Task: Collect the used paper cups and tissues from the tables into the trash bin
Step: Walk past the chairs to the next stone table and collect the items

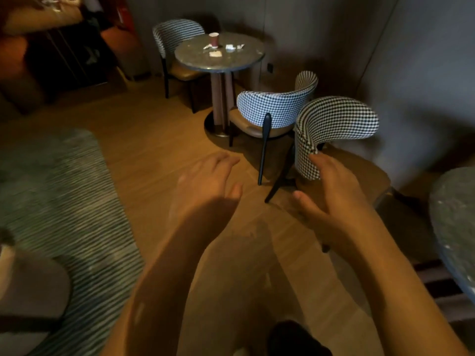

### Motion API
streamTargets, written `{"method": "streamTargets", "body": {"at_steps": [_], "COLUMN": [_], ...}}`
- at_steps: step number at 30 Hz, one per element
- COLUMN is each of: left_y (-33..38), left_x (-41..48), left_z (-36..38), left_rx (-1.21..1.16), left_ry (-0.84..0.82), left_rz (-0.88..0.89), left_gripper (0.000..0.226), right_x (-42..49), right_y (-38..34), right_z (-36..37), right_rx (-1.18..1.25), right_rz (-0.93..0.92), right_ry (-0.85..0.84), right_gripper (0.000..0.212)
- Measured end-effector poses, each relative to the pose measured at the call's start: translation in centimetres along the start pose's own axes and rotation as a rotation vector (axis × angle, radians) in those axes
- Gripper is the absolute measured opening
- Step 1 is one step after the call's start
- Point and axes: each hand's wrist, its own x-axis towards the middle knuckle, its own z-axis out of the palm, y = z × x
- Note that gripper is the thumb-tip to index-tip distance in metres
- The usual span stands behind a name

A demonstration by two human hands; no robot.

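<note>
A reddish paper cup stands upright on a round stone-topped table at the back of the room. Several crumpled white tissues lie beside the cup on that tabletop, some further right. My left hand hovers over the wooden floor with fingers spread and holds nothing. My right hand is also empty, fingers straight, its fingertips close to the back of the nearest checked chair. Both hands are far from the cup and tissues. No trash bin is in view.
Two more checked chairs stand around the far table. Part of a second round table shows at the right edge. A striped rug covers the floor on the left, with a low seat at bottom left.
</note>
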Motion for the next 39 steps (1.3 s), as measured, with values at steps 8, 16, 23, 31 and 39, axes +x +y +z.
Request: {"method": "streamTargets", "body": {"at_steps": [8,16,23,31,39], "left_y": [-3.6,-6.7,-15.0,-26.8,-35.5], "left_x": [19.7,37.1,45.8,63.3,79.4], "left_z": [4.5,5.4,7.2,9.4,11.5], "left_rx": [0.097,0.149,0.140,0.091,0.071], "left_ry": [0.067,0.115,0.135,0.158,0.099], "left_rz": [-0.059,-0.162,-0.349,-0.330,-0.264], "left_gripper": [0.046,0.045,0.042,0.053,0.047], "right_x": [21.5,43.7,56.5,75.7,90.8], "right_y": [5.3,6.8,4.0,0.5,-2.5], "right_z": [3.2,3.7,9.6,15.5,20.2], "right_rx": [0.100,0.135,0.154,0.086,0.081], "right_rz": [-0.083,-0.210,-0.275,-0.236,-0.183], "right_ry": [0.019,-0.040,-0.226,-0.217,-0.231], "right_gripper": [0.056,0.052,0.057,0.055,0.053]}}
